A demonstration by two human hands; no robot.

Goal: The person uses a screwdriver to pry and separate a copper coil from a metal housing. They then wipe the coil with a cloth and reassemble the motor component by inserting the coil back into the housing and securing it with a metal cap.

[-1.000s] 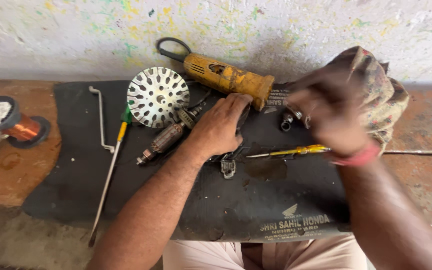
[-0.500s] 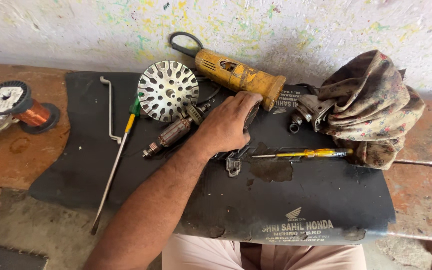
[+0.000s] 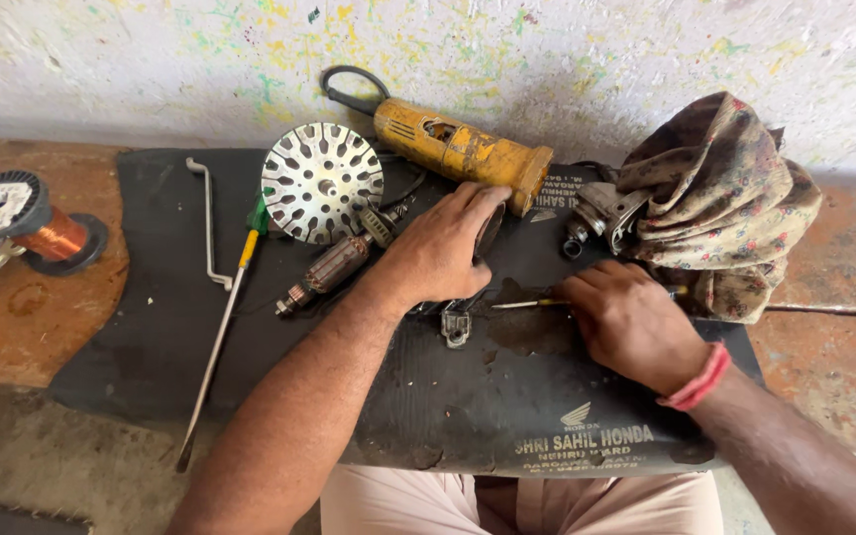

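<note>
moved: right hand [image 3: 636,327] is back, gripping the yellow screwdriver [image 3: 527,303] | left hand [image 3: 443,248] flat on a dark part, at 9 o'clock of it | state: angle grinder body [image 3: 463,152] and armature [image 3: 334,267] lie apart, unassembled

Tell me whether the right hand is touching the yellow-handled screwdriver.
Touching. The head view shows the right hand closed over the handle of the screwdriver, whose metal shaft sticks out leftward from under the fingers.
</note>
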